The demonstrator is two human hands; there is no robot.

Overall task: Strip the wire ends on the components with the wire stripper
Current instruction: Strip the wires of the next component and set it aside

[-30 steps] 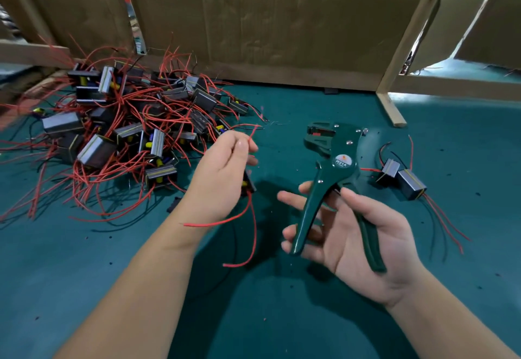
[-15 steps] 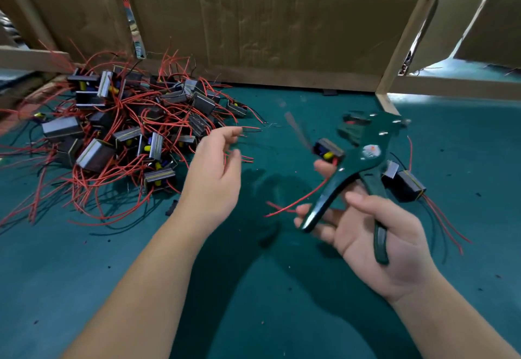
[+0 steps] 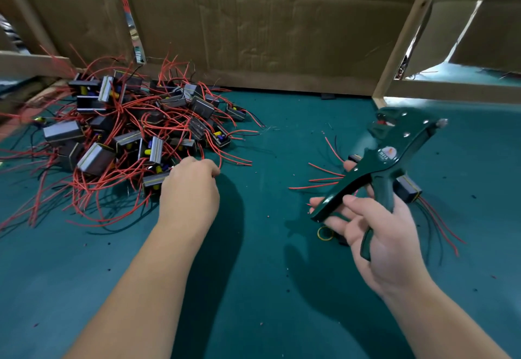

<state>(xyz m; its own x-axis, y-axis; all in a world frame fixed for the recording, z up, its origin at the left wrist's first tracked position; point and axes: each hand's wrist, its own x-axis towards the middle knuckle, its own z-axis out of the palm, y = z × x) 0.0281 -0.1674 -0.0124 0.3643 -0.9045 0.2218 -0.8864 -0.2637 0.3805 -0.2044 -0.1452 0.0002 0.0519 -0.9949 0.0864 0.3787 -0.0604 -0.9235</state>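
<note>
The left hand (image 3: 190, 186) hides its own fingertips; the wire stripper (image 3: 389, 158) partly covers a component (image 3: 408, 191).

left hand (image 3: 189, 189) seemingly curled, right hand (image 3: 379, 241) gripping

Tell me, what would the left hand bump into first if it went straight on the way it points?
Most likely the nearest component at the front edge of the pile, directly ahead of the left hand. Depth is unclear, so the hand may already be touching it.

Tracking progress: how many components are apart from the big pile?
2: one component right of the wire stripper, another peeking out left of it; the right hand may hide more.
</note>
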